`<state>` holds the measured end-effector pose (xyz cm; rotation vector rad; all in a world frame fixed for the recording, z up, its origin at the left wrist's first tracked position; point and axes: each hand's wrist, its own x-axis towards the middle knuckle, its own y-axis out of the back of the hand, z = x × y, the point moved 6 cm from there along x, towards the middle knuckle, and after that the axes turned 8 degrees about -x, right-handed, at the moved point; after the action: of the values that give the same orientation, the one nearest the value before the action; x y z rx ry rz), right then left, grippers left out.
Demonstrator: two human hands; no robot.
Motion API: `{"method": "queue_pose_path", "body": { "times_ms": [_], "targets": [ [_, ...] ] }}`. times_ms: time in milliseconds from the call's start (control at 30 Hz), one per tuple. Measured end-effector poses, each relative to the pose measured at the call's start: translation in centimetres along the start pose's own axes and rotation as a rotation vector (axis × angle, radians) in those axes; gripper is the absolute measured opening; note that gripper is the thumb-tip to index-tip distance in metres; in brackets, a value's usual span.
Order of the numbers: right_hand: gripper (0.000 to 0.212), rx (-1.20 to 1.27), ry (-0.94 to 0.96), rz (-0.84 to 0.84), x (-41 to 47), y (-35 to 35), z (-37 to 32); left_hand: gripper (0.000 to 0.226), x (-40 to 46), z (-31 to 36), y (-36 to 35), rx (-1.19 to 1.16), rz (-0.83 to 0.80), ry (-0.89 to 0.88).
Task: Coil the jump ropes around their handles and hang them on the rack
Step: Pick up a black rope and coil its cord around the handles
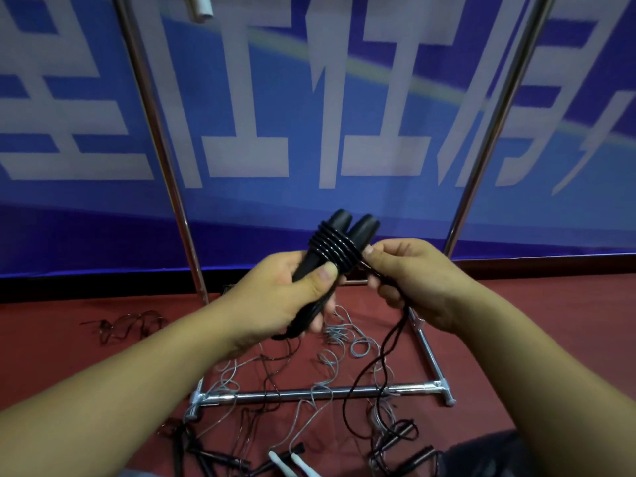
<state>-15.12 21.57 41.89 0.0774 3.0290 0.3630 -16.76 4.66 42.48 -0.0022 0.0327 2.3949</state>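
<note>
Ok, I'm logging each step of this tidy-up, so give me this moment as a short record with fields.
left hand: grips the two black handles held side by side
right hand: pinches the black rope beside the coil
coil: several turns around both handles
loose rope: trails down to the floor
rack: metal frame, base bar on the red floor
floor: more tangled ropes and handles

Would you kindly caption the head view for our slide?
Left hand grips paired black handles while right hand winds thin black rope around them.
</note>
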Motion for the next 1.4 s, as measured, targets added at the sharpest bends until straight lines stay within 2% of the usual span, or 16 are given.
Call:
{"method": "queue_pose_path", "body": {
  "times_ms": [200,300,400,800,867,1000,1067,1400],
  "targets": [
    [0.037,-0.097,0.006,0.047,0.2,0.0,-0.1,0.023,0.4,-0.8,1.3,0.153,0.176,0.026],
    [0.035,-0.171,0.019,0.073,0.2,-0.2,0.0,0.022,0.6,-1.0,1.7,0.266,0.211,0.015],
    [0.031,-0.209,0.028,0.084,0.2,-0.4,0.0,0.023,0.6,-1.2,1.7,0.286,0.235,0.020],
    [0.036,-0.337,0.020,0.133,0.4,-0.2,0.7,0.024,0.6,-1.6,2.0,0.337,0.266,0.043],
    [0.035,-0.430,0.036,0.151,0.2,-0.1,0.4,0.025,0.7,-1.5,2.1,0.337,0.278,0.050],
    [0.021,-0.835,0.170,0.201,-0.3,-0.5,-0.8,0.023,1.0,-1.7,2.4,0.306,0.306,0.090],
    [0.017,-0.963,0.224,0.199,-0.6,-1.2,-0.9,0.023,1.2,-1.9,2.7,0.310,0.327,0.109],
    [0.020,-1.028,0.202,0.197,-0.9,-0.9,-1.1,0.024,1.7,-2.3,3.5,0.273,0.387,0.146]
  ]
}}
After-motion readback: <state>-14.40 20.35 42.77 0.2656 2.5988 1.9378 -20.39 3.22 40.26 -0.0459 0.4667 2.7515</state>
